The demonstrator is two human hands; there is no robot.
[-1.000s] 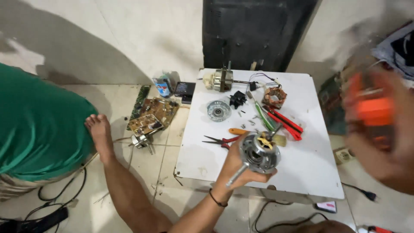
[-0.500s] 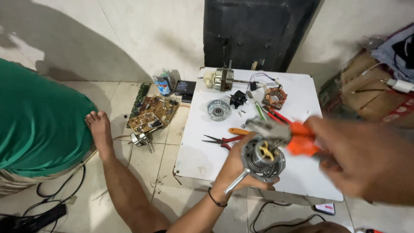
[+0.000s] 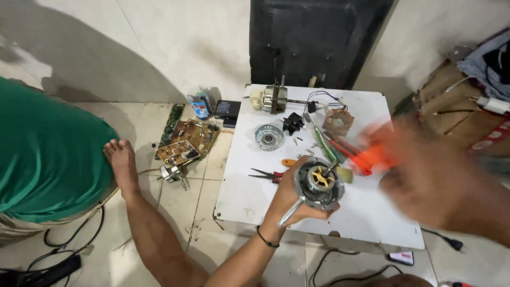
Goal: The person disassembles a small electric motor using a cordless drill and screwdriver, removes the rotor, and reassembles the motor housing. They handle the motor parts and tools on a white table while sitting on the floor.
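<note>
Left hand (image 3: 289, 199) fingers (image 3: 319, 211) wrap the motor (image 3: 319, 183).

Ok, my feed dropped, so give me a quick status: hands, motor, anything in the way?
Left hand grips motor above white table. Right hand blurred, holding orange-handled tool beside it. Pliers lie on table underneath.

My left hand (image 3: 291, 192) gripped a round grey motor of dull cast metal (image 3: 319, 183), its smooth steel shaft bright and its yellow centre piece looking like plastic. My right hand (image 3: 441, 180) held an orange-handled tool (image 3: 372, 158) with a glossy plastic grip, too blurred to tell more. The white desk (image 3: 249, 191) looked smooth, matt and scuffed. The floor of pale tiles (image 3: 180, 207) shone faintly.
</note>
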